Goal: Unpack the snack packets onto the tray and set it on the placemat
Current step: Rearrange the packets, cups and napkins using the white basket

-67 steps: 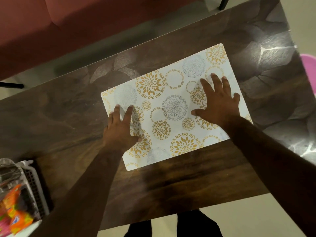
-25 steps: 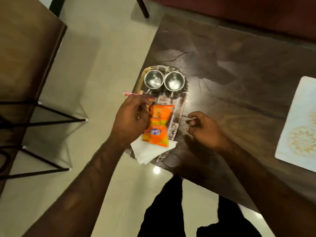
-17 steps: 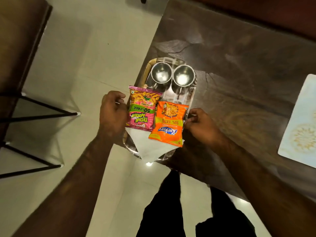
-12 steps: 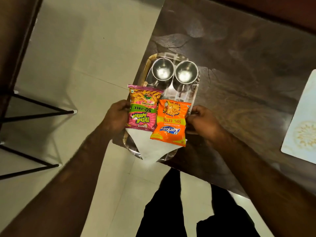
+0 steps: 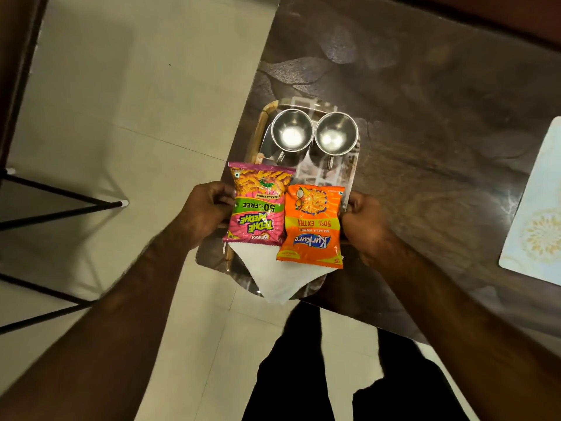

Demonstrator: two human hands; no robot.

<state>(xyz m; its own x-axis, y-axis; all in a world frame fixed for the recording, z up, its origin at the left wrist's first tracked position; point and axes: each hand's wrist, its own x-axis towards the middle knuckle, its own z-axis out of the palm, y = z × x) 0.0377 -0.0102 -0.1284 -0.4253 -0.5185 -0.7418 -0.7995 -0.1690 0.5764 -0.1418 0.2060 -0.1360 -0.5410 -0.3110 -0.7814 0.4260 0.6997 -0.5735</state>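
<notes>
A shiny metal tray [image 5: 306, 103] sits at the left corner of the dark table. On it lie a pink snack packet [image 5: 258, 205] and an orange snack packet [image 5: 312, 226], side by side over a white napkin [image 5: 279, 278]. Two steel cups [image 5: 291, 133] [image 5: 335, 136] stand at the tray's far end. My left hand [image 5: 203, 212] grips the tray's left rim beside the pink packet. My right hand [image 5: 364, 223] grips the right rim beside the orange packet. The white patterned placemat [image 5: 537, 214] lies at the right edge of the view.
The dark wooden table [image 5: 425, 117] stretches between tray and placemat. Pale floor tiles [image 5: 136, 101] lie to the left, with black metal furniture legs [image 5: 60, 211] nearby. The tray's near end overhangs the table edge above my dark trousers [image 5: 303, 375].
Both hands left the placemat. My left hand laid the packets on the tray, then both hands closed on the tray's side rims.
</notes>
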